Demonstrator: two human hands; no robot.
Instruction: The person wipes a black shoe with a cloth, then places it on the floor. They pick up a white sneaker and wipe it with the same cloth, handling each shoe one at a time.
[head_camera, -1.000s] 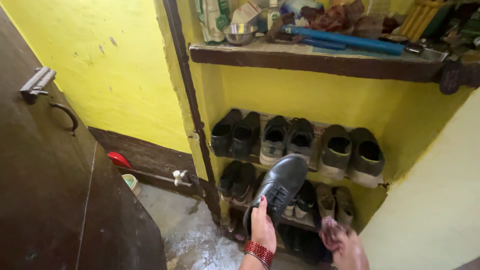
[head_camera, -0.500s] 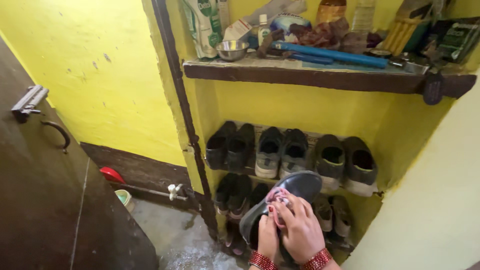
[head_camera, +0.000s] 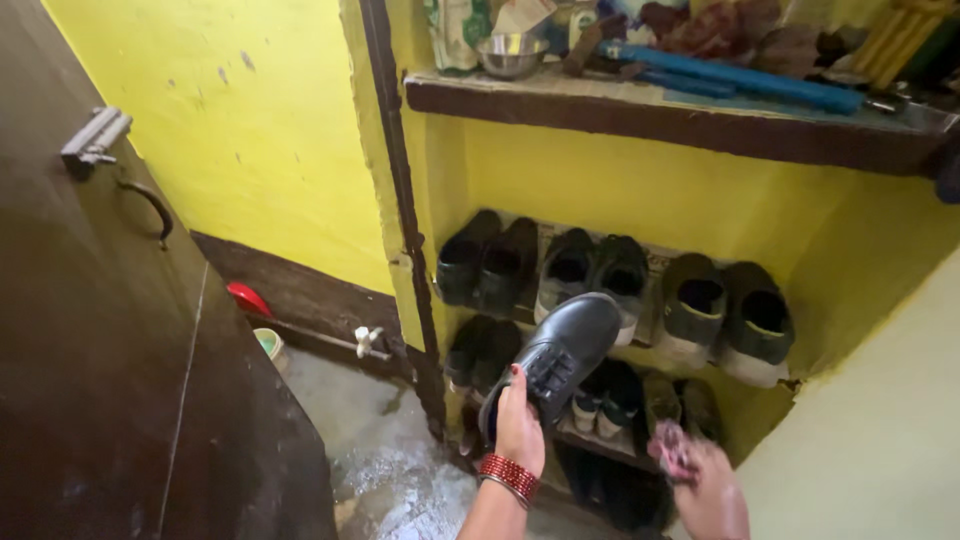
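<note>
My left hand (head_camera: 518, 425), with red bangles at the wrist, grips a black lace-up shoe (head_camera: 562, 350) by its heel end, toe pointing up and away toward the shoe rack. Lower right, my right hand (head_camera: 705, 480) is closed around a small pinkish cloth (head_camera: 671, 447), held apart from the shoe. Behind the shoe, a yellow wall niche holds shelves of shoes (head_camera: 610, 285) in pairs; a lower row (head_camera: 600, 395) is partly hidden by the held shoe.
A dark wooden shelf (head_camera: 680, 115) above carries a steel bowl (head_camera: 510, 55), a blue tube and other clutter. A dark door (head_camera: 110, 350) with latch stands at left. A tap (head_camera: 366, 340), red lid and small bucket (head_camera: 268, 347) sit by the wet floor.
My right hand with the cloth has come off the shoe and dropped to the lower right. My left hand still holds the shoe, which is now uncovered.
</note>
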